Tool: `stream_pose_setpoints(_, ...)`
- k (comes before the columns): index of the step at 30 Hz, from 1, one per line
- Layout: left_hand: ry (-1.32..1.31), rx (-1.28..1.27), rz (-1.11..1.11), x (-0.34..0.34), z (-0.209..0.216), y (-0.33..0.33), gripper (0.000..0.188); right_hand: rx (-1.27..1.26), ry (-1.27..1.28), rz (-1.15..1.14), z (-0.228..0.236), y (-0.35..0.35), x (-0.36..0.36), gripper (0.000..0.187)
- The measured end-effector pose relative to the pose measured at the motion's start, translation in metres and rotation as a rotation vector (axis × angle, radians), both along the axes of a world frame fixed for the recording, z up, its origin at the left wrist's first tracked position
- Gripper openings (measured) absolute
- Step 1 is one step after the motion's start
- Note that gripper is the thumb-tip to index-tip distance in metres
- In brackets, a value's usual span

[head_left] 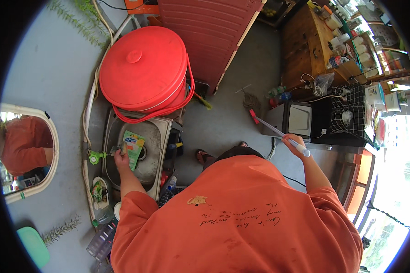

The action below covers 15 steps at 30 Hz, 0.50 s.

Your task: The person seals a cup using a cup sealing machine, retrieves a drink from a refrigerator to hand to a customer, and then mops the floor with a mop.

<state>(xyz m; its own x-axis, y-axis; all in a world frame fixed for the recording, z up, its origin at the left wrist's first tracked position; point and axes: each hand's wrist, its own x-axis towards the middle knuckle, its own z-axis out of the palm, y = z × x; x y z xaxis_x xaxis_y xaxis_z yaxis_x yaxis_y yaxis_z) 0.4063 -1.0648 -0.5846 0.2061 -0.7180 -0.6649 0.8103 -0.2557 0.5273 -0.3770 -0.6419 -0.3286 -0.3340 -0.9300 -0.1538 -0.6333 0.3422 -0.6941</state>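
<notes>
My left hand [121, 160] is over the steel sink [155, 170], its fingers closed by the spout of a tap with a green handle [94, 157]. A green and yellow pouch [135, 148] is right beside those fingers, above the basin. Whether they grip the spout or the pouch's edge, I cannot tell. Out to the right, my right hand [296, 144] is wrapped around the pale pole of a mop [273, 128]. The pole slants away to a red joint, and the grey string head rests on the floor.
A large red lidded bucket [143, 68] stands at the sink's far end. Beyond it rises a dark red panel [205, 36]. A grey and black appliance [298, 119] stands near the mop, and a wooden cabinet [305, 50] is farther back. On the left wall hangs a white-framed mirror [54, 150].
</notes>
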Motion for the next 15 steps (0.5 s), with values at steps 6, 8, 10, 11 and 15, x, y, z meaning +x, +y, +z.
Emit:
stream_pose_setpoints(6, 0.015, 0.011, 0.015, -0.027, 0.034, 0.004, 0.035, 0.082, -0.002, -0.027, 0.005, -0.004, -0.012, 0.017)
stream_pose_setpoints(8, 0.130, -0.012, 0.082, -0.048, 0.060, 0.005, 0.039, 0.082, -0.005, -0.030, 0.008, -0.003, -0.020, 0.017)
stream_pose_setpoints(10, 0.177, -0.067, 0.090, -0.053, 0.072, 0.017, 0.044, 0.082, -0.013, -0.017, 0.006, -0.004, -0.029, 0.017)
stream_pose_setpoints(11, 0.165, -0.075, 0.097, -0.048, 0.071, 0.020, 0.044, 0.057, -0.046, -0.022, 0.002, -0.006, -0.035, 0.018)
stream_pose_setpoints(15, 0.214, -0.198, 0.207, -0.024, 0.061, 0.045, 0.044, 0.043, -0.148, -0.083, -0.003, -0.008, -0.063, 0.018)
